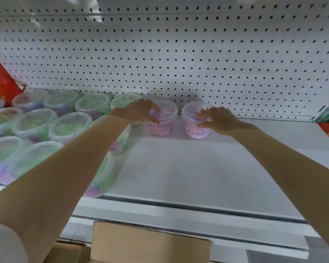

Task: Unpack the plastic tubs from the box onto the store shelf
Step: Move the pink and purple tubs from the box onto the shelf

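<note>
The white shelf [179, 168] bears green-filled tubs [34, 124] on its left (packed rim to rim). At the back stand a pink tub [164, 130] and a second pink tub [197, 133].

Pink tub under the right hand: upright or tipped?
Upright. The pink tub stands on its base on the shelf, lid up, with the right hand gripping its rim.

Bright, even light, soft shadows on the pegboard [179, 54], overall blur, wide-angle bending at the edges

On the white metal shelf [179, 168], 2 round pink plastic tubs [160, 130] stand far, just before the white pegboard wall [179, 54], right of the round green-filled plastic tubs [65, 128]; the brown cardboard box [150, 243] sits near.
</note>
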### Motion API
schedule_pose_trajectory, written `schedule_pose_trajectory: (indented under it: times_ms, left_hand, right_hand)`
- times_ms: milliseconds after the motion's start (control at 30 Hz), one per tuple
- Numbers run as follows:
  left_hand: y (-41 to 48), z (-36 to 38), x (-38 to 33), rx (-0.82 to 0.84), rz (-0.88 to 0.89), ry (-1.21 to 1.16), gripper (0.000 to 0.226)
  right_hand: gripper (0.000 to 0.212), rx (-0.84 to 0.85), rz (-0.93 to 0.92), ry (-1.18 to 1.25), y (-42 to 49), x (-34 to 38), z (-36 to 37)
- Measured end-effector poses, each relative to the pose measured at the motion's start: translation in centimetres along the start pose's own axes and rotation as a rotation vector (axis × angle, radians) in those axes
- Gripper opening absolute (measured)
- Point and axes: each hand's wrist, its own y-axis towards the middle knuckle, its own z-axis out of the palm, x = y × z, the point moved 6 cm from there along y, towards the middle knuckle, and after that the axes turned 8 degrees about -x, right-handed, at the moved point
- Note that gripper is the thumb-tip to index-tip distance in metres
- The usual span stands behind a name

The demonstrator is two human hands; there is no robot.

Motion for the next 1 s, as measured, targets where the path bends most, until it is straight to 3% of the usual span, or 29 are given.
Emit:
schedule_pose_trajectory:
  times_ms: [1000]
  left_hand:
    - [2.4, 0.6, 1.2, -0.034, 0.028, -0.043, 0.051]
  right_hand:
    - [0.051, 0.027, -0.056, -0.104, 3.7, 1.3, 0.1]
